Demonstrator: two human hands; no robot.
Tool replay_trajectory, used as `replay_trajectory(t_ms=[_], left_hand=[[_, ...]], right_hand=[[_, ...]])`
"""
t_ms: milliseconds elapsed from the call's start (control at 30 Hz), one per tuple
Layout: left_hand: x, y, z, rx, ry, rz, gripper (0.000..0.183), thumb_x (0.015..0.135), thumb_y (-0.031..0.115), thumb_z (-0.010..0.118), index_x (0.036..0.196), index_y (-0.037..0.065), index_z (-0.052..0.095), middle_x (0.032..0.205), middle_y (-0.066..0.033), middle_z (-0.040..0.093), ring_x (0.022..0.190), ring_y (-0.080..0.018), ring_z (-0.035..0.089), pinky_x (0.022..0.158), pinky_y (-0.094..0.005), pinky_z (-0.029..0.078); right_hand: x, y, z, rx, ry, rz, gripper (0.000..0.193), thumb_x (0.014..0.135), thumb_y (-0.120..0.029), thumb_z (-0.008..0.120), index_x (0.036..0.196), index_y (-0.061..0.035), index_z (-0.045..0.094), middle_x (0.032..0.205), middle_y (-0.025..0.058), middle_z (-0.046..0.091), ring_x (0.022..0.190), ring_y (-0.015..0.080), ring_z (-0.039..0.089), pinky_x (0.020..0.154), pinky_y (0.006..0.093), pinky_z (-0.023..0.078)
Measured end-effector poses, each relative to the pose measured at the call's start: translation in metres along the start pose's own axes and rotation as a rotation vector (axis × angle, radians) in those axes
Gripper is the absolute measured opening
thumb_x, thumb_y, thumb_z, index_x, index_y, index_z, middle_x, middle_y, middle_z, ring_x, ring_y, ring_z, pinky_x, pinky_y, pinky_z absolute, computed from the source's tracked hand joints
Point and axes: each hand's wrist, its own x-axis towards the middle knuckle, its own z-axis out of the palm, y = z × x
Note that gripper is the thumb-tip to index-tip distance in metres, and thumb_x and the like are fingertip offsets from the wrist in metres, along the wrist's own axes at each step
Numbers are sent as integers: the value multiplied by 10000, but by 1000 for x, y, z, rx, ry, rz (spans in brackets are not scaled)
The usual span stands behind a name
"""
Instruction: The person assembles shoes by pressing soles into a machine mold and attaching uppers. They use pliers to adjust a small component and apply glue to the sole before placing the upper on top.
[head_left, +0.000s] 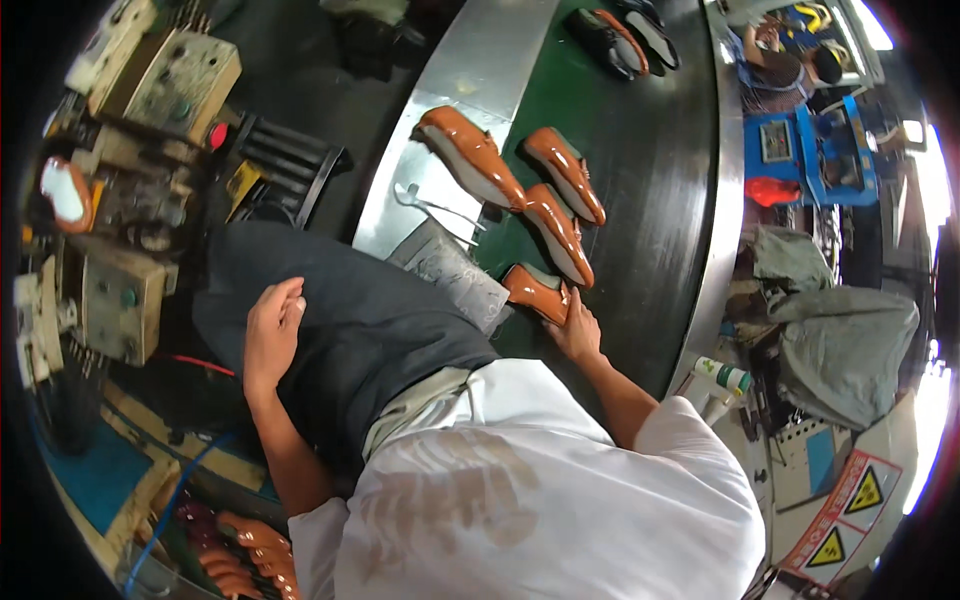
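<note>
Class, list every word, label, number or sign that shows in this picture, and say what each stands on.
Red-and-white warning panel, on a pale surface: two yellow triangles with black symbols; the lettering beside them is not copied here.
White-and-green canister: markings too small to read.
I make out no other clear text.

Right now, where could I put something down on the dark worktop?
The dark worktop is bare between the brown shoes and the metal rail, below the black shoes. It's crowded around the right hand, among brown shoes.
</note>
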Motion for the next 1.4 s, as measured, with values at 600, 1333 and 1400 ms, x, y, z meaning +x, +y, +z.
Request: replay_trajectory(t_ms=[600,1333,1400], left_hand=[[84,57,17,-355,-31,310,316,1066,92,676,1361,-24,683,1207,-180,755,994,-253,765,869,-364,599],[-35,-26,-105,249,993,230,287,955,-41,671,1240,-71,681,1154,-233,723,978,-429,749,826,-442,629],[-43,-28,-102,391,1046,260,410,859,-119,677,1266,-65,668,1209,-249,716,1039,-412,755,824,-429,653]], right_hand=[[126,-117,-172,686,276,60,715,930,-435,808,1457,15,630,1209,213,778,1084,299,771,975,413,583],[76,-498,-93,533,-568,-984,858,864,-291,905,1543,61,516,1320,265,743,1246,356,735,1085,414,564],[72,-506,-94,486,-570,-1023,914,873,-271,894,1599,46,438,1371,282,709,1287,384,708,1094,430,559]])
